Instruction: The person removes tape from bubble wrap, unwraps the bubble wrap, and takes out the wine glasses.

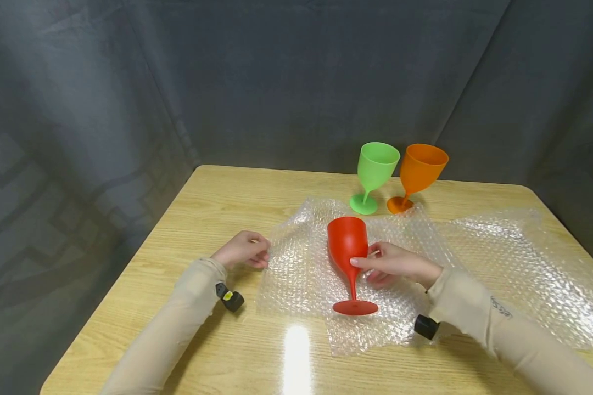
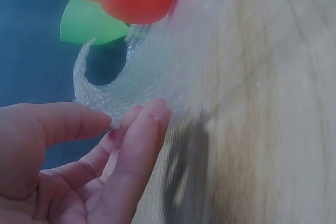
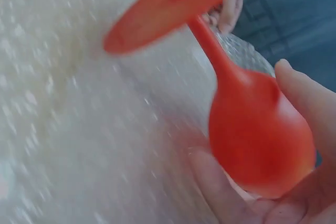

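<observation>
My right hand holds a red plastic goblet by its bowl, thumb on one side and fingers on the other. The goblet lies over a sheet of bubble wrap, its rim toward the back and its round foot toward me. At the left border of that sheet, my left hand pinches the edge between thumb and fingertips. In the left wrist view the wrap curls up beyond the fingers. The right wrist view shows the goblet's bowl against the palm.
A green goblet and an orange goblet stand upright at the back of the wooden table. More bubble wrap spreads over the right side. Dark grey curtains hang behind and beside the table.
</observation>
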Tool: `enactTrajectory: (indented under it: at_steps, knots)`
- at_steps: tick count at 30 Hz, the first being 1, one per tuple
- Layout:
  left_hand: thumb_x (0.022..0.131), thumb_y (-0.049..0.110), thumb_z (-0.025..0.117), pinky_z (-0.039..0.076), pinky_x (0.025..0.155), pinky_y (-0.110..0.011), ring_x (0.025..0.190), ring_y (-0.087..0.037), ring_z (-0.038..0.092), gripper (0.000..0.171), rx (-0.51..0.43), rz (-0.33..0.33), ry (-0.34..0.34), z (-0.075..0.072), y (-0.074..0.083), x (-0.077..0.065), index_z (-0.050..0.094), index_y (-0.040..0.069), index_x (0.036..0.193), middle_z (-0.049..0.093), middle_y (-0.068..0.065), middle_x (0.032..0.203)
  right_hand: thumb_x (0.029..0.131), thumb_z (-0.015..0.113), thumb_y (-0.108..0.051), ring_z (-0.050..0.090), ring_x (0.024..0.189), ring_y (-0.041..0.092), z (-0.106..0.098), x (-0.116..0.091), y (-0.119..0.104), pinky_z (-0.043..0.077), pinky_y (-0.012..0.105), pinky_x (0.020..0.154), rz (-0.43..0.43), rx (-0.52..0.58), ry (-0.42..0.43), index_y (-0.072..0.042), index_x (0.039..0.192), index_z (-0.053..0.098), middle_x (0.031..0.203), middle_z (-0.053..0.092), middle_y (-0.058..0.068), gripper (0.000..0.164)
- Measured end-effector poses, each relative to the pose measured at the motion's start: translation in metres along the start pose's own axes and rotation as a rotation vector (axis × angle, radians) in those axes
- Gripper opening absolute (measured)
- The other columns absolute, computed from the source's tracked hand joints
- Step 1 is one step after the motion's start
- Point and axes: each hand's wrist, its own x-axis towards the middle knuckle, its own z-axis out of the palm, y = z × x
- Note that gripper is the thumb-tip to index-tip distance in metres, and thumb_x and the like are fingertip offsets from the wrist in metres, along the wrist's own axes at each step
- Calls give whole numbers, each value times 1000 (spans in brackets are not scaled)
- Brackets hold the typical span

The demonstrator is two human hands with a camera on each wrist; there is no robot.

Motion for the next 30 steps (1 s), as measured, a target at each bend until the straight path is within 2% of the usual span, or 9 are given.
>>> enactTrajectory:
  at_steps: [8, 16, 25, 30]
  knots:
    - [93, 13, 48, 58, 65, -24, 62, -9, 63, 26, -1, 4, 1, 2, 1, -1, 56, -7, 106, 61, -6, 75, 85, 67, -36, 64, 66, 12, 13, 5, 1, 58, 27, 65, -6, 120, -35, 5, 116, 36, 83, 65, 10, 60]
    - [93, 14, 48, 58, 65, -23, 63, -9, 63, 24, -3, -1, -2, 1, 1, -1, 55, -7, 105, 61, -6, 75, 86, 64, -29, 65, 69, 11, 14, 7, 3, 59, 27, 67, -18, 230, -75, 6, 117, 35, 83, 63, 6, 54]
    - [95, 13, 47, 58, 66, -24, 63, -9, 63, 25, 1, 5, 6, 1, 0, -1, 55, -7, 108, 62, -7, 76, 87, 65, -25, 62, 67, 9, 13, 9, 8, 57, 21, 64, -35, 363, -143, 4, 123, 30, 83, 62, 2, 58]
    - [95, 12, 46, 58, 65, -24, 62, -9, 63, 26, 7, 10, 14, 0, -1, -2, 55, -7, 111, 60, -6, 74, 86, 67, -24, 62, 67, 10, 12, 6, 8, 57, 23, 67, -46, 386, -169, 5, 127, 25, 86, 63, 3, 65]
